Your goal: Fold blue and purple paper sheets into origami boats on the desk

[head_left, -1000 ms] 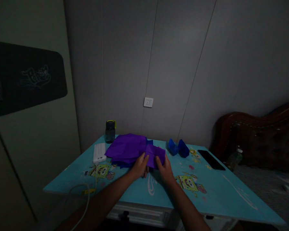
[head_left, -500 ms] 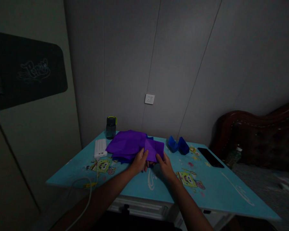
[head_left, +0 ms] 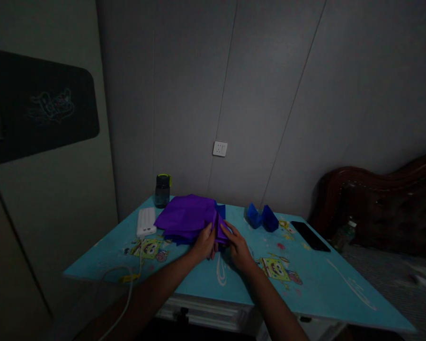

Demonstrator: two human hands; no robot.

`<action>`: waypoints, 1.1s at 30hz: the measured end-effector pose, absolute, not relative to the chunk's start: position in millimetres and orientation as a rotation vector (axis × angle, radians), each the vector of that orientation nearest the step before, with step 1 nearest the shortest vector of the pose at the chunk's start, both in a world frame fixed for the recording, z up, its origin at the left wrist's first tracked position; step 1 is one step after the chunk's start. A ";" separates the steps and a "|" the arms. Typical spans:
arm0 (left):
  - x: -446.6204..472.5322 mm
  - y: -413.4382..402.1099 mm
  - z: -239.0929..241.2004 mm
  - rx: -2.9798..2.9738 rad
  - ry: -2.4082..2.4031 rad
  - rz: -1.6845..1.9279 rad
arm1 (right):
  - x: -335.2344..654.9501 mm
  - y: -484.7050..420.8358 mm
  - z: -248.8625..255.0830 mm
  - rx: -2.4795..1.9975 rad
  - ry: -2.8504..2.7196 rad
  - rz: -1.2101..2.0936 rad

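Observation:
Both hands hold a sheet of purple paper [head_left: 220, 231] above the near right part of a stack of paper. My left hand [head_left: 204, 244] grips its left side, thumb on top. My right hand [head_left: 237, 246] pinches its right side, fingers bending the paper upward into a fold. Behind and to the left lies the stack of purple paper [head_left: 186, 213], with blue sheets showing at its lower and right edges. Two folded blue paper pieces [head_left: 254, 216] stand right of the hands at the back of the table.
On the light blue table [head_left: 206, 279] a white power bank [head_left: 146, 221] with a cable lies left, beside a dark water bottle [head_left: 162, 191]. A black phone [head_left: 310, 236] lies at the right. Beyond that edge are a plastic bottle [head_left: 345, 235] and a brown headboard [head_left: 376, 203].
The paper in my hands was spread flat and is now bent up into a fold. My right hand has moved slightly left, its fingers now over the paper.

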State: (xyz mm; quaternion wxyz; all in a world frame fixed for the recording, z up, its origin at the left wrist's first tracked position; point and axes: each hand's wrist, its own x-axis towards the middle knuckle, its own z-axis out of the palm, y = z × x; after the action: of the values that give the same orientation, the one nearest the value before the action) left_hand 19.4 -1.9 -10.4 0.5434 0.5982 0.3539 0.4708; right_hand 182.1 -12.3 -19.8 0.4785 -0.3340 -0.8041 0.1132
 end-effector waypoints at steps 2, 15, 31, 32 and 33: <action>19.1 -3.4 -10.4 1.380 0.831 1.117 | 182.1 -12.5 -20.1 -0.821 -1.964 0.274; 17.8 -2.0 -9.9 1.397 0.667 1.103 | 181.7 -16.2 -12.0 -0.820 -1.874 0.262; 18.7 -3.8 -3.5 1.374 0.740 1.268 | 179.8 -23.1 1.4 -0.903 -1.606 0.803; 19.1 -3.1 -5.2 1.375 0.738 1.273 | 180.1 -22.1 1.9 -0.899 -1.622 0.795; 19.5 -2.1 -7.2 1.379 0.737 1.278 | 180.2 -21.3 2.3 -0.896 -1.631 0.788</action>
State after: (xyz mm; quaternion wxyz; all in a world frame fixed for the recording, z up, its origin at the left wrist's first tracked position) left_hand 19.5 -2.1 -7.2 0.5323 0.5782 0.3088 0.5357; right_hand 180.2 -21.3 2.3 0.5314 -0.3754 -0.6838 0.3303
